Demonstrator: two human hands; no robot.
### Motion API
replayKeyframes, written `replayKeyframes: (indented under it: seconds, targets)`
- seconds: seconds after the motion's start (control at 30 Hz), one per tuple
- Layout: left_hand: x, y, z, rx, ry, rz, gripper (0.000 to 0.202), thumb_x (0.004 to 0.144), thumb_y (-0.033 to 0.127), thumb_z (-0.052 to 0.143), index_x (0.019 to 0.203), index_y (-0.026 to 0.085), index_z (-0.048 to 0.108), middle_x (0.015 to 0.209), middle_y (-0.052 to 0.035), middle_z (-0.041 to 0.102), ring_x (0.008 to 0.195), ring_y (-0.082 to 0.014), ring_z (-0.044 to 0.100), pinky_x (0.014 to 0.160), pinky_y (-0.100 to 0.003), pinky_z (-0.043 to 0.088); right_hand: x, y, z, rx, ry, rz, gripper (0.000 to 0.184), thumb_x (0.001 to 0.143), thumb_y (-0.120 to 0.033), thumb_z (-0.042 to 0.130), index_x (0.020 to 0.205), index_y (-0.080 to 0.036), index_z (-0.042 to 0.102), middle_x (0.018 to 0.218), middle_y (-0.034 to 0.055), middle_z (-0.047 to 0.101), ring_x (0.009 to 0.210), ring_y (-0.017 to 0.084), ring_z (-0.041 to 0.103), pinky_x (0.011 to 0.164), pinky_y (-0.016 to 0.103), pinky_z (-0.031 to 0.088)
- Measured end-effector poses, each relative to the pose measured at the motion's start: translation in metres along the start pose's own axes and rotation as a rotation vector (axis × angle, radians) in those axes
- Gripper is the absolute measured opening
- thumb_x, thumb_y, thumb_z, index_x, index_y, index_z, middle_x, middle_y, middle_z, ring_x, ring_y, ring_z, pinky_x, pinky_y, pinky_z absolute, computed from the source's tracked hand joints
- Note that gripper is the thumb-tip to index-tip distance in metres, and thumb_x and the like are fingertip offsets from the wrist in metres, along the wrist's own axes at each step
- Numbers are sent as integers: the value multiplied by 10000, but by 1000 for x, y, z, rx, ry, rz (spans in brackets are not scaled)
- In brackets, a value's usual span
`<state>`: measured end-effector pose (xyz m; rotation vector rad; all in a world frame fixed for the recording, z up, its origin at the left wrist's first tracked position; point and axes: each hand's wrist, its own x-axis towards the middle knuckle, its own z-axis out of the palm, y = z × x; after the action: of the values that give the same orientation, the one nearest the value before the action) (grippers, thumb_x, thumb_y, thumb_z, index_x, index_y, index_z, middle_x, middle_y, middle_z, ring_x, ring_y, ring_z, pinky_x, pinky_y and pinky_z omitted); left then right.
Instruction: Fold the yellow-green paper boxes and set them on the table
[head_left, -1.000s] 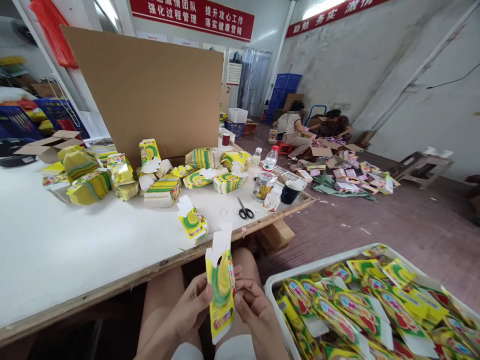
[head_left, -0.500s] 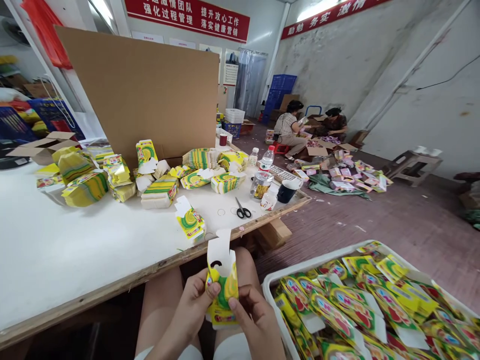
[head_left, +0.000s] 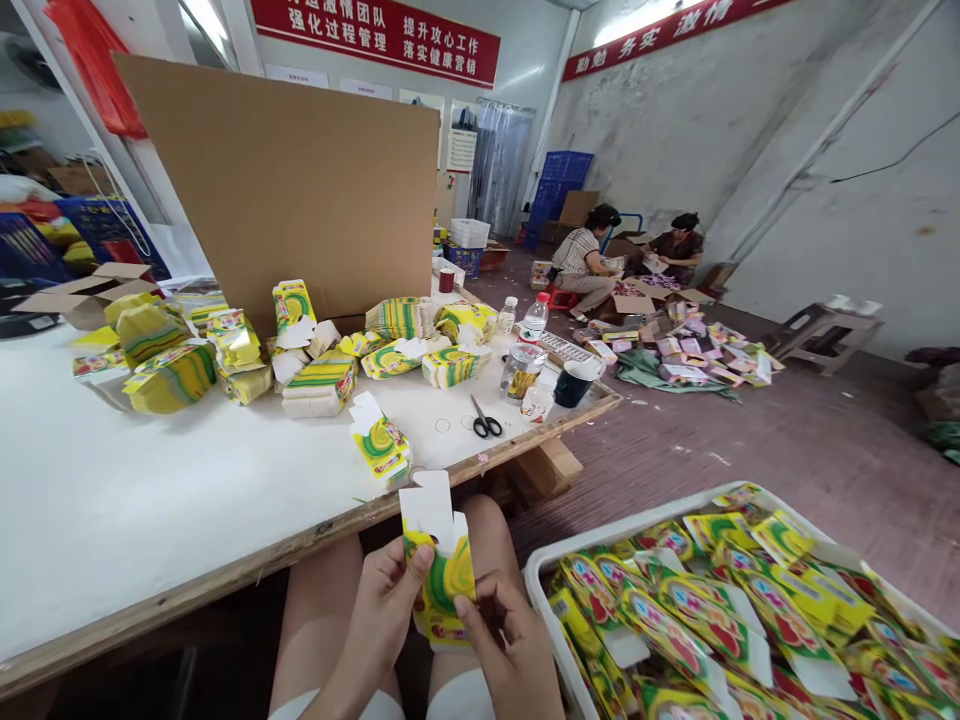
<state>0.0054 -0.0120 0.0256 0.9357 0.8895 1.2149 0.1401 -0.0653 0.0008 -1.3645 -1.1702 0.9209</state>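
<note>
1. The left hand (head_left: 386, 600) and right hand (head_left: 506, 640) hold a yellow-green carton (head_left: 439, 570) over the lap, below the desk (head_left: 112, 500) edge.
2. Fingers of both hands pinch the carton's sides; its white flap stands up.
3. A white tray (head_left: 544, 570) of printed cartons sits just right.

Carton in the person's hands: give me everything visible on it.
The small carton is printed cardboard, yellow with a green swirl and a red-lettered band near its bottom. A plain white tuck flap with a notch stands open at its top. It is held roughly upright over the person's lap, just below the table edge. The left hand pinches its left side, thumb on the front; the right hand grips its right edge. Its lower end is partly hidden by the fingers.
</note>
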Motion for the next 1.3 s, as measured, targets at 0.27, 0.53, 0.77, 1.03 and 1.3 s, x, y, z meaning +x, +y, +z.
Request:
replayKeyframes:
  seconds: [0.27,0.53,0.77,1.03,1.3]
  targets:
    - [-10,-1,-2,65,-150,3,574,878,342,666,1302,238,293,1053,-100,747,947,-234,715,814,-319,543,6,-6,-6,-103,25,-80,247,868,-420,654,958,-191,642,667,-9,605,542,135,533,500,214,442]
    - [-18,12,-9,89,-355,-56,558,936,363,574,1342,265,205,1136,-128,688,1061,-257,676,876,-369,520,8,-17,-19,-9,-89,-148,397,956,-349,554,1339,-263,496,1237,112,644,1046,225,672,837,300,573]
    - [-17,15,-14,118,-446,-36,367,910,363,623,1219,265,451,973,-34,676,874,-172,626,769,-267,481,11,-28,-31,-45,-198,-125,395,959,-338,536,1346,-286,479,1100,69,687,898,191,678,786,277,561]
    - [-19,20,-14,116,-525,-67,240,897,369,637,1070,239,535,888,7,567,839,-151,524,752,-250,419,20,-42,-41,-213,-340,-83,268,956,-376,512,1184,-240,547,783,-12,615,686,157,581,627,233,466]
    - [-19,18,-12,95,-589,-108,397,880,383,658,1215,242,499,950,-37,623,874,-182,587,786,-294,442,21,-46,-38,-244,-302,-193,307,986,-382,477,835,-204,676,786,25,641,746,174,618,678,257,460]
